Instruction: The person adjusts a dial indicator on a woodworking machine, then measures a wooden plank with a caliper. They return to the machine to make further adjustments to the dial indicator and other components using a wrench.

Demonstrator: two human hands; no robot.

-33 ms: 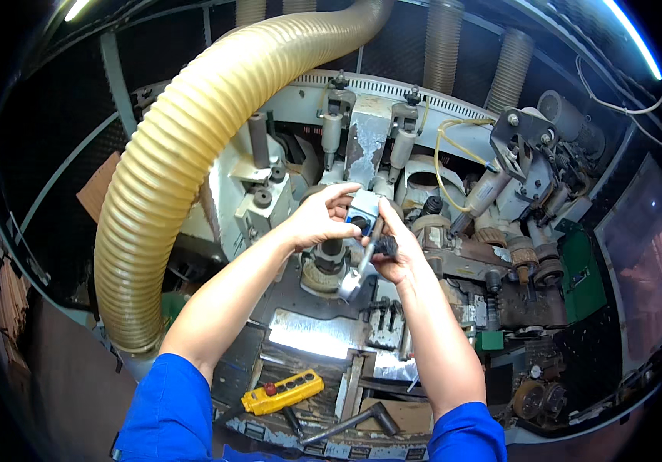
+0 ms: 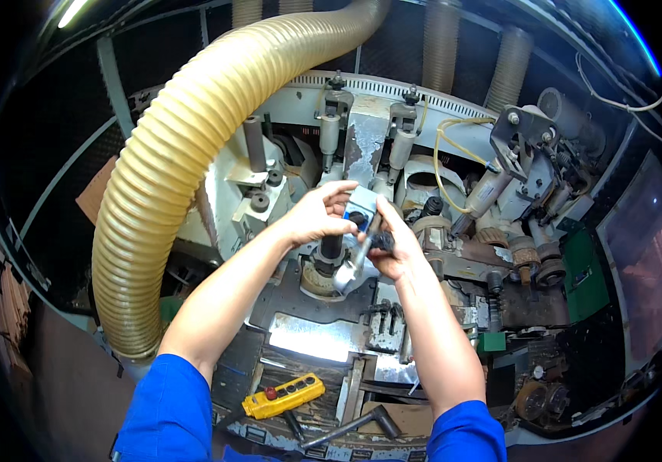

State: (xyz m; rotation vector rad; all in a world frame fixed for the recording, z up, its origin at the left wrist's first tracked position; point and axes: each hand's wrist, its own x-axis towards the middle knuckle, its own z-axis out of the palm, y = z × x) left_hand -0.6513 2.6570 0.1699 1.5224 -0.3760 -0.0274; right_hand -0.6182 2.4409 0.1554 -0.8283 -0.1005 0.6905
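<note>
In front of the machine my two hands meet around a small grey-and-blue block [image 2: 362,202] with a dark round part on its face. My left hand [image 2: 317,219] pinches its left side between thumb and fingers. With its thumb along the block's right edge, my right hand [image 2: 396,246] also grips a metal rod-like tool [image 2: 349,275] with a rounded, light head pointing down and left. A black knobby part [image 2: 382,241] shows at the right palm. Fingers hide where the tool and block meet; whether they are joined I cannot tell.
A dark vertical spindle [image 2: 331,248] stands just below the hands. A thick yellow ribbed hose [image 2: 150,200] arches over the left. Near the front lie a yellow button control box [image 2: 283,396] and a T-shaped metal handle [image 2: 354,426]. Motors and cutter heads [image 2: 522,250] crowd the right.
The rounded head of the metal tool has shifted slightly left and up. Both hands keep their hold, almost in place.
</note>
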